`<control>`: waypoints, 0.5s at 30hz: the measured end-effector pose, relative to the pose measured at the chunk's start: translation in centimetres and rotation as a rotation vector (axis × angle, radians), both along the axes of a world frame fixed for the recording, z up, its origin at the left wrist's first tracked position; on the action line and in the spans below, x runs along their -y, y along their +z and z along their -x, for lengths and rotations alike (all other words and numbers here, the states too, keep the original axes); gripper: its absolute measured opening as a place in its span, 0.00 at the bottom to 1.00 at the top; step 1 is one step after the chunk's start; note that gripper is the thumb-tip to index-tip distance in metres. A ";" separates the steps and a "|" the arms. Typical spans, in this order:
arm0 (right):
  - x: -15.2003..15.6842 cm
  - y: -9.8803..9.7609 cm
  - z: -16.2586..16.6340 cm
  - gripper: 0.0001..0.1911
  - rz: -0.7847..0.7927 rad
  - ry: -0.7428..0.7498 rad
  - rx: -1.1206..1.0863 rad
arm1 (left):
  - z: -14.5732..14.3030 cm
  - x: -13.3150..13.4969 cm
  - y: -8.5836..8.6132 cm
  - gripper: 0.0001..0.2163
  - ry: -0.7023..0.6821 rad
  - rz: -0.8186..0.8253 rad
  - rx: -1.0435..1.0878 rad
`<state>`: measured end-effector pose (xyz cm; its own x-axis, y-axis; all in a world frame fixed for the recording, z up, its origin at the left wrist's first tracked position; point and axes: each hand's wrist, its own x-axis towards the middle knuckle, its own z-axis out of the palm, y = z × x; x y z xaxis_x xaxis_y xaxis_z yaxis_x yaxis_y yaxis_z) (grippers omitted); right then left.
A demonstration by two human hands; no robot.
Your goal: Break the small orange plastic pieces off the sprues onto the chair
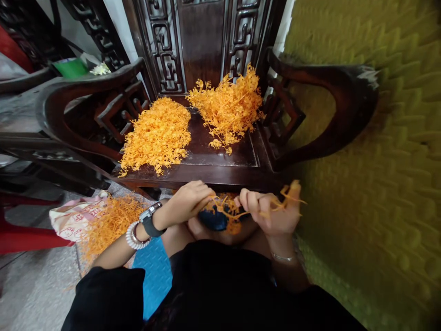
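My left hand (188, 200) is closed in a pinch on small orange plastic pieces just in front of the chair's edge. My right hand (272, 209) is curled round an orange plastic sprig (287, 195) whose branches stick out to the right. Between the hands, over my lap, lies a small heap of orange bits (227, 211) on something dark blue. On the dark wooden chair seat (220, 154) lie two piles: fine plucked orange pieces (156, 135) at the left and whole branched sprigs (227, 108) at the right.
A printed bag (74, 218) with bare orange stems (110, 225) lies on the floor at the left. A blue stool surface (155, 271) shows under my arm. A yellow-green textured wall (379, 161) fills the right side. More dark furniture stands at the far left.
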<state>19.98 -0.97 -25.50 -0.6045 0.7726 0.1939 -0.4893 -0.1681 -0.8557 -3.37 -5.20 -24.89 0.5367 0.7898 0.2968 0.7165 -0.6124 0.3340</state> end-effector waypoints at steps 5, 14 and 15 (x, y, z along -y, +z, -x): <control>-0.3 -0.8 -0.6 0.28 0.082 0.268 0.271 | 0.2 0.7 1.0 0.06 0.031 -0.146 -0.076; 1.7 -1.5 3.0 0.10 -0.435 0.098 0.637 | -1.5 2.8 -0.6 0.14 0.230 -0.641 -0.034; 1.9 -1.7 3.3 0.11 -0.493 0.032 0.649 | -1.8 3.0 -0.9 0.18 0.339 -0.635 0.069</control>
